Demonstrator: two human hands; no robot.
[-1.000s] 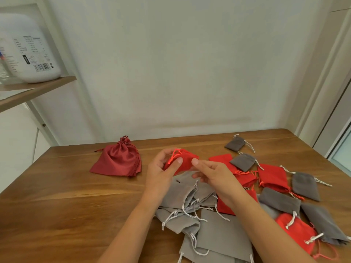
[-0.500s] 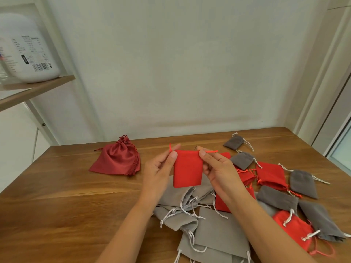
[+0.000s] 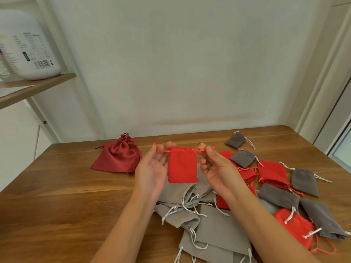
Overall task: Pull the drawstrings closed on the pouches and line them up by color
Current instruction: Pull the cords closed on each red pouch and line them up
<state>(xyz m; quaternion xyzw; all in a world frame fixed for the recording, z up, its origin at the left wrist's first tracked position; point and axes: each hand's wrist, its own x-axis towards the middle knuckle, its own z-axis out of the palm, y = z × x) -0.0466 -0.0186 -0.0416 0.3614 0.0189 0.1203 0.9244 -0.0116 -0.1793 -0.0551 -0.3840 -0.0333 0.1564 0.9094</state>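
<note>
Showing the head view, the only one supplied: a small, flat, bright red velvet pouch [image 3: 182, 168] hangs in the air between the two hands, above a heap of pouches on the brown wooden table [image 3: 57, 205]. The left hand [image 3: 152, 169] pinches one end of the thin orange-red drawstring [image 3: 164, 151] between thumb and blurred fingertips. The right hand [image 3: 218, 171] pinches the other end, its lower fingers curled. The cord runs taut to both sides, yet the pouch mouth lies flat and at full width, so closing is judged barely begun.

Handling: the pouch looks light, soft and limp, with nothing to break. The cord is thin and likely to slip, so it is best held at the two ends, near the hem, and drawn apart evenly. The cloth itself offers no useful hold.

Counts:
- One large dark red satin pouch [image 3: 118, 156], drawn shut, well apart at the left.
- Six bright red pouches [image 3: 271, 173], the held one included, one partly hidden behind the right forearm.
- Five dark grey pouches [image 3: 304, 182] at the right.
- At least four light grey pouches [image 3: 222, 228]; overlap prevents an exact count.

No colour row is formed yet. One white plastic jug [image 3: 28, 44] stands on a wooden shelf [image 3: 38, 86] at upper left.
</note>
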